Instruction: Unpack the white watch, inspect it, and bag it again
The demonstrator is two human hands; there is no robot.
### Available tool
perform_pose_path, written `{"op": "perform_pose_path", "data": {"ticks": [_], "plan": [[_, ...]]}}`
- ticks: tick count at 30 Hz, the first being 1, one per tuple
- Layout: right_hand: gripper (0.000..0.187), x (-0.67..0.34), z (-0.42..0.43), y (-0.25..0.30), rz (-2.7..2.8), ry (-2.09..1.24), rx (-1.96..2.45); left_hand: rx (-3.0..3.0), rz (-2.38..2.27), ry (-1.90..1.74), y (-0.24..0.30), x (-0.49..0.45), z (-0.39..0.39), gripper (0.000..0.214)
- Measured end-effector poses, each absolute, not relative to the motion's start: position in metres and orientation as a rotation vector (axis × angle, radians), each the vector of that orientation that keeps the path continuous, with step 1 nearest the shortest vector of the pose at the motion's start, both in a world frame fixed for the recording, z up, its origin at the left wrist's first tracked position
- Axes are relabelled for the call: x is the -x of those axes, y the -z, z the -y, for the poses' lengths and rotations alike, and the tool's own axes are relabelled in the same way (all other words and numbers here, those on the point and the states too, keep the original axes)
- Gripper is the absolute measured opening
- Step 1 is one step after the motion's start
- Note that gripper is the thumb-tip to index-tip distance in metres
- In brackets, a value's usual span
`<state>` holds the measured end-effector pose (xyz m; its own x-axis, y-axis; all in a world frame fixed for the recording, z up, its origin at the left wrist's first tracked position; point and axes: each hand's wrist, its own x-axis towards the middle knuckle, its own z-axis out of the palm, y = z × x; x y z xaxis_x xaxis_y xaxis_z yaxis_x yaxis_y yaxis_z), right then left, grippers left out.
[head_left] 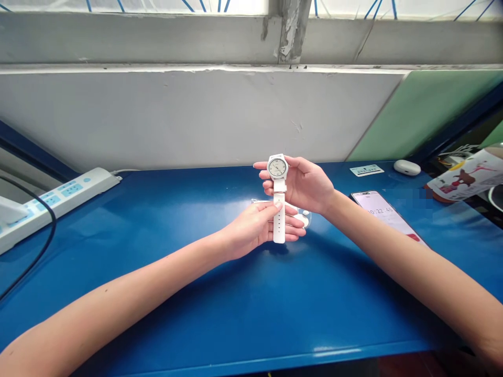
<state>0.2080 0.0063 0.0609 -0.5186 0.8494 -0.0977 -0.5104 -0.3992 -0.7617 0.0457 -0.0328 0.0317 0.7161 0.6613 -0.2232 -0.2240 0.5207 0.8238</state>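
A white wristwatch (279,230) with a round pale dial is held up above the blue desk, its strap hanging straight down. My right hand (308,183) is behind the watch head, with the thumb at its upper edge and the fingers curled under it. Lower down, my left hand (255,228) pinches the strap, thumb on top and fingers extended behind it. Partly hidden behind the left fingers lies a clear and white item (306,219) on the desk; its kind I cannot make out.
On the blue desk (220,314), a phone (377,204) showing a timer lies beside my right forearm. Farther back are a small card (367,170) and a white earbud case (407,167). A white power strip (84,189) and black cable (49,235) are at left; a printed container (463,175) stands right.
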Motion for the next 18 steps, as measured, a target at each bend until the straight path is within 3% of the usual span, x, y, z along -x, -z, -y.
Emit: {"op": "perform_pose_path", "data": {"ticks": [7,18], "plan": [[0.018,-0.219,-0.015,-0.062,0.802,-1.686,0.671,-0.76,-0.654,-0.518,-0.034,-0.045,0.028,0.032],[0.022,-0.206,-0.008,-0.049,1.068,-1.677,0.77,-0.78,-0.571,-0.555,-0.026,-0.041,0.028,0.019]]}}
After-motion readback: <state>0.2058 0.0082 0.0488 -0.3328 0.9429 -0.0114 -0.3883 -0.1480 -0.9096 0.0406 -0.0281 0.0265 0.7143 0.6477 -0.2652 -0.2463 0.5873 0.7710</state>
